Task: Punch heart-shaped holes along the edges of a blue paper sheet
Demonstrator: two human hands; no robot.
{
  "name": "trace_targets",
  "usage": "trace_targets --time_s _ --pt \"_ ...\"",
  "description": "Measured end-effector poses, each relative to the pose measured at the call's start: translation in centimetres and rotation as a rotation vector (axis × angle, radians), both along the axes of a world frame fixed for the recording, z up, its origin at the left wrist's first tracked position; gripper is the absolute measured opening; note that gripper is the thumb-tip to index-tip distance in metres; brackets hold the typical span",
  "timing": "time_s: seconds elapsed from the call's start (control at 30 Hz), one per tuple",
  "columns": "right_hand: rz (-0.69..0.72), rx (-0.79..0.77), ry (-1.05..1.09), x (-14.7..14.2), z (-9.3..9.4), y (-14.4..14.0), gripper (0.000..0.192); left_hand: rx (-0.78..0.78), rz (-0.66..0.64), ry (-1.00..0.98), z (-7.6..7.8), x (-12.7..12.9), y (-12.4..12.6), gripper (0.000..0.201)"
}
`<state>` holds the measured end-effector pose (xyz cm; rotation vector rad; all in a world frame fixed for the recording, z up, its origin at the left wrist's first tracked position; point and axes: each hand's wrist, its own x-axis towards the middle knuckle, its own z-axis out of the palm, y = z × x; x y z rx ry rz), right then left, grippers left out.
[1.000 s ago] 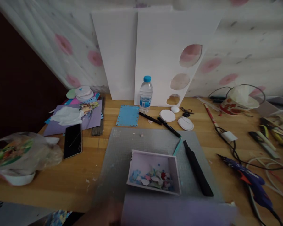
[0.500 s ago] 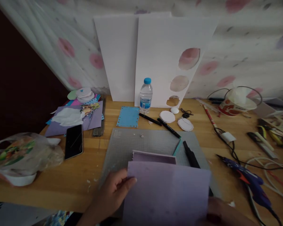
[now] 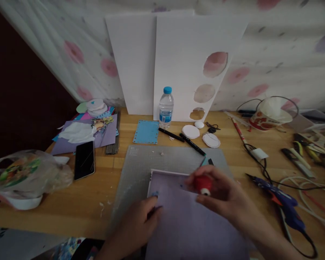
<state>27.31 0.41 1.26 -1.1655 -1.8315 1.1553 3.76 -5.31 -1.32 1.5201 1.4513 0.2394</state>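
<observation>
A purple sheet [image 3: 189, 224] spreads before me, low in the view, over a shallow purple box with a pale rim [image 3: 170, 172]. My left hand [image 3: 141, 220] grips the sheet's left edge between thumb and fingers, blurred a little. In my right hand [image 3: 222, 195] is a spool of red thread [image 3: 203, 183], its white end with a dark hole facing me. That hand hovers over the box's far right corner, hiding it. Beneath everything lies a grey cutting mat [image 3: 137, 169].
Beyond the mat are black markers [image 3: 192, 143], a blue card [image 3: 146, 132], white discs [image 3: 190, 131] and a water bottle [image 3: 166, 108]. A purple glue gun [image 3: 278, 202] with cables lies right. At left are a phone [image 3: 85, 160] and a plastic bag [image 3: 29, 177].
My right hand has risen from the lower right to above the box, bringing the red spool into view. The purple sheet has shifted and now covers more of the box.
</observation>
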Motion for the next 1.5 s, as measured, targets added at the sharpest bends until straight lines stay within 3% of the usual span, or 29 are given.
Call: trace_targets --time_s 0.1,0.23,0.4,0.57,0.7,0.9,1.13,1.33,1.5 --pt "0.136 -0.254 0.246 -2.8 -1.6 0.4 0.041 0.067 0.083 -0.023 0.0 1.1 -0.3 0.022" --pt "0.168 -0.217 0.247 -3.0 -3.5 1.0 0.043 0.157 0.145 -0.107 -0.2 1.7 -0.4 0.023" --pt "0.226 -0.220 0.308 -2.4 -4.3 1.3 0.060 0.193 0.173 -0.121 -0.7 1.7 0.1 0.024" --pt "0.225 -0.122 0.157 -2.2 -3.5 1.3 0.039 0.224 0.129 -0.084 -0.8 1.6 0.2 0.022" --pt "0.350 -0.029 0.043 -2.1 -2.1 1.6 0.042 0.223 0.102 -0.068 -0.7 1.6 -0.2 0.021" --pt "0.464 -0.028 -0.062 -2.3 -1.0 2.1 0.045 0.170 0.068 -0.047 -0.3 1.5 -0.5 0.023" --pt "0.454 -0.126 -0.062 -2.8 -1.6 2.1 0.056 0.098 0.070 -0.059 -0.2 1.4 -0.2 0.023" --pt "0.451 -0.108 -0.076 -3.0 -1.1 2.0 0.038 0.049 0.040 -0.032 0.5 1.2 -0.3 0.026" --pt "0.490 -0.110 -0.042 -2.7 -1.0 1.8 0.040 0.046 0.054 -0.077 0.7 1.2 -0.6 0.026"
